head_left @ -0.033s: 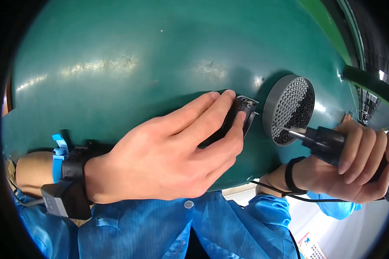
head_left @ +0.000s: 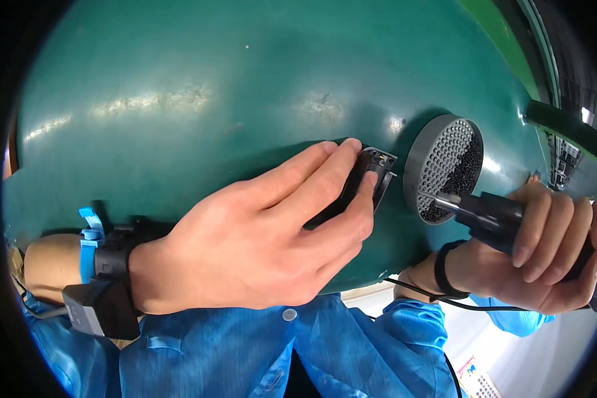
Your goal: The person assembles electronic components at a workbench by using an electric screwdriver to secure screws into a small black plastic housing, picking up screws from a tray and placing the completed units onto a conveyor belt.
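My left hand point(head_left: 265, 219) is closed around a black, oblong plastic housing point(head_left: 343, 196) on the green table. Small metal contacts show at the housing's far right end; my fingers cover much of the rest. In my right hand point(head_left: 557, 242) is a black electric screwdriver point(head_left: 494, 215), held nearly level with its bit pointing left. The bit's tip is over the near part of a round grey dish point(head_left: 414, 159) with a dimpled floor. Small black screws point(head_left: 464, 169) lie heaped along the dish's right side. Whether the tip touches a screw, I cannot tell.
The dish stands just right of the housing on the green table point(head_left: 179, 60). A black cable point(head_left: 471, 306) runs below my right wrist. At the right edge are a dark curved bar point(head_left: 567, 129) and dark equipment behind it. A black wrist device point(head_left: 106, 305) is strapped to my left forearm.
The screwdriver in my right hand has shifted very slightly left over the dish. My left hand and the housing look still.
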`<state>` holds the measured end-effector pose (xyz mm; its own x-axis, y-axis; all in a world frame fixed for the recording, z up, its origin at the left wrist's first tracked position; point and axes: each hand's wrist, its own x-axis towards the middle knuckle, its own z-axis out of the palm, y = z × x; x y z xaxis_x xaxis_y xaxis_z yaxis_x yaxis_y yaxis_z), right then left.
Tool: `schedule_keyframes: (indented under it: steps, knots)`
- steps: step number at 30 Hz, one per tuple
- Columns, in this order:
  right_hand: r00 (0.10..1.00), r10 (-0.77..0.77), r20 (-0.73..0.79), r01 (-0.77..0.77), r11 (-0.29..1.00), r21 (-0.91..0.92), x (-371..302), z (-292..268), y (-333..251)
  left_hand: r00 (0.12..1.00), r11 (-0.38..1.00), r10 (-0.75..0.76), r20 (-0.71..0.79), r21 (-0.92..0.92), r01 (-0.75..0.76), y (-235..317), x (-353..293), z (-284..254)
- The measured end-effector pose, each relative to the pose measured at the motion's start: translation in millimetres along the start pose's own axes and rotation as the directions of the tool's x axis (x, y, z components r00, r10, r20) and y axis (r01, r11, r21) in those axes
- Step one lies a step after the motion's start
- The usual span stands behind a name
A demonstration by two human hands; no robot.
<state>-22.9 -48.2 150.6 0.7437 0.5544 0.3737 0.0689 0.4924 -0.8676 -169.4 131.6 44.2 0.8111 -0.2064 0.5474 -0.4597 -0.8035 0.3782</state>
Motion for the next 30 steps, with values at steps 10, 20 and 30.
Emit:
schedule_keyframes:
  steps: [10,20,30]
  knots:
    - [0.96,0.068,0.273,-0.076,0.997,0.02,8.2,-16.8,14.2,0.999,0.999,0.034,-0.004,0.019,-0.034,1.8,11.3,0.9]
    - [0.958,0.05,0.284,-0.045,0.999,-0.025,9.6,-12.2,13.3,0.999,1.0,0.015,-0.041,0.009,-0.015,2.1,8.4,-0.2]
    - [0.963,0.004,0.269,0.008,0.999,-0.047,-2.3,9.5,20.0,0.998,0.998,0.059,-0.029,0.038,-0.058,-1.3,6.2,-0.5]
